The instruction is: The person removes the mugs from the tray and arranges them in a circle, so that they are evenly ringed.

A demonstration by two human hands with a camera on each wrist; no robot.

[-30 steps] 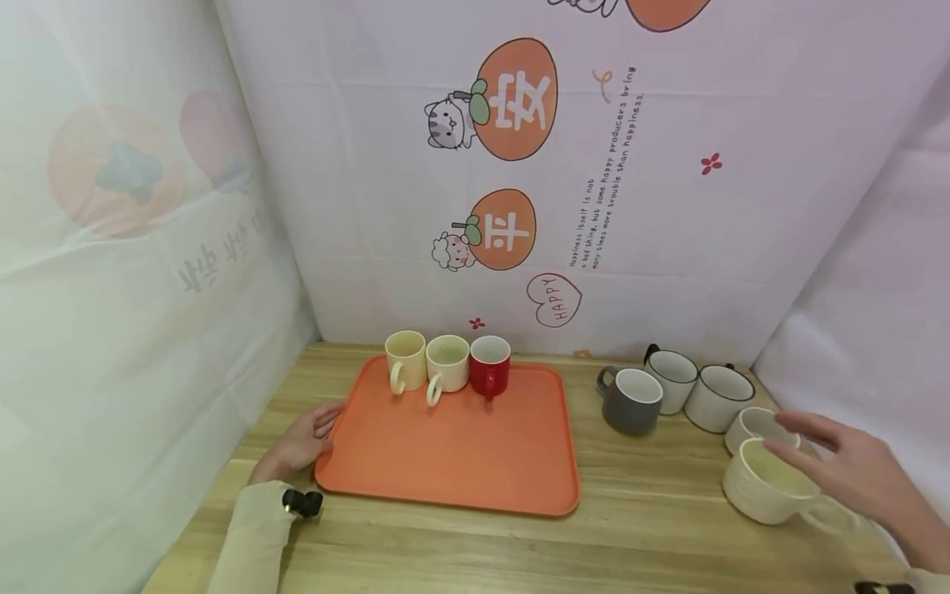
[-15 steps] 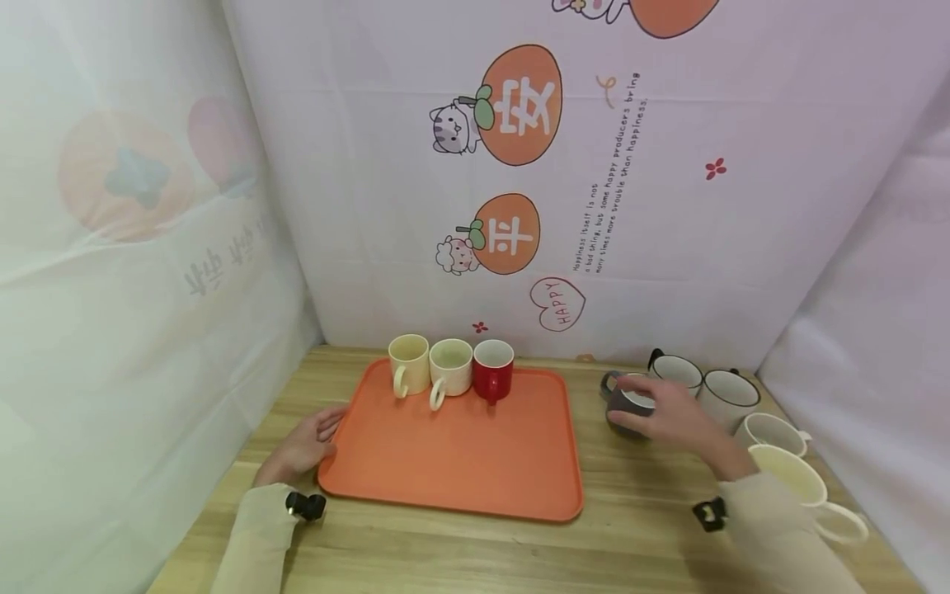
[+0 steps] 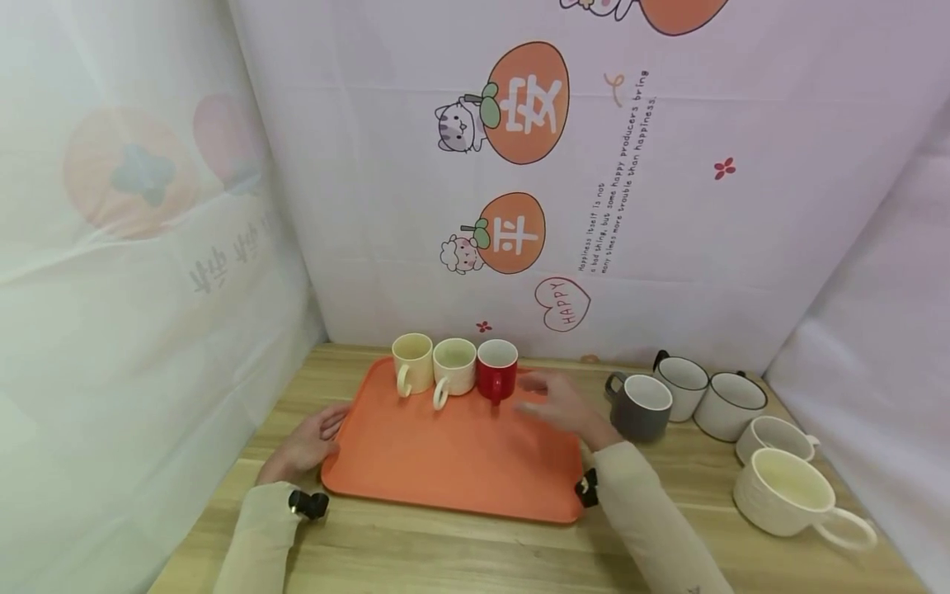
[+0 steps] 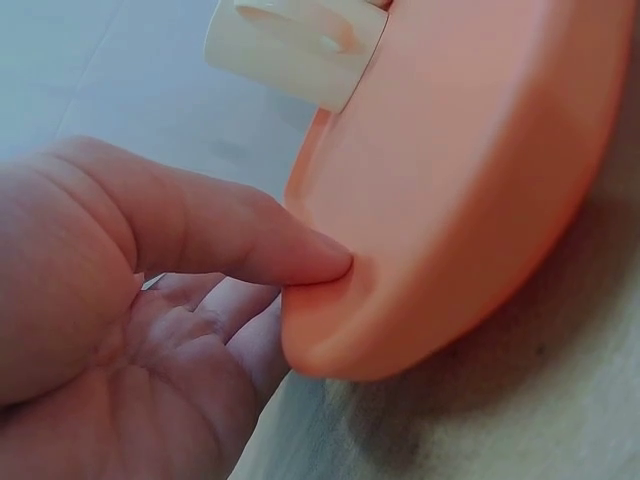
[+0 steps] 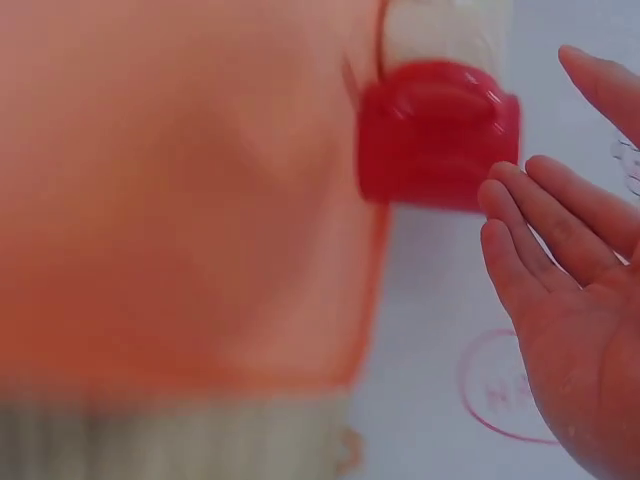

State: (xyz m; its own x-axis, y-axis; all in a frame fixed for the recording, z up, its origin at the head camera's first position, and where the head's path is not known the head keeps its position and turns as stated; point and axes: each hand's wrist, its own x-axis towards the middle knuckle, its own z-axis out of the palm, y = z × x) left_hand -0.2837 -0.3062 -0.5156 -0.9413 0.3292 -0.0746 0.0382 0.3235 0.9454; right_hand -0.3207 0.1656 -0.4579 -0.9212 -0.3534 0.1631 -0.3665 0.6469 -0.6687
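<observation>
On an orange tray [image 3: 453, 462] stand a pale yellow mug [image 3: 412, 363], a cream mug [image 3: 454, 368] and a red mug [image 3: 496, 371], side by side along its back edge. My left hand [image 3: 304, 441] holds the tray's left rim; in the left wrist view its thumb [image 4: 290, 250] lies over the rim with the other fingers on the outside. My right hand [image 3: 557, 402] is over the tray's right part, just right of the red mug. The right wrist view shows that hand's fingers [image 5: 560, 220] spread and extended towards the red mug, holding nothing.
To the right of the tray stand a dark grey mug [image 3: 641, 408], two white mugs with dark rims, one of them a white mug [image 3: 731, 406] near the wall, a smaller white cup [image 3: 775, 440] and a large cream cup [image 3: 783, 492]. White printed cloth [image 3: 668, 247] encloses the wooden table [image 3: 416, 544].
My right hand has moved left from the cups at the far right, past the dark grey mug, to beside the red mug. The left hand stays at the tray's rim.
</observation>
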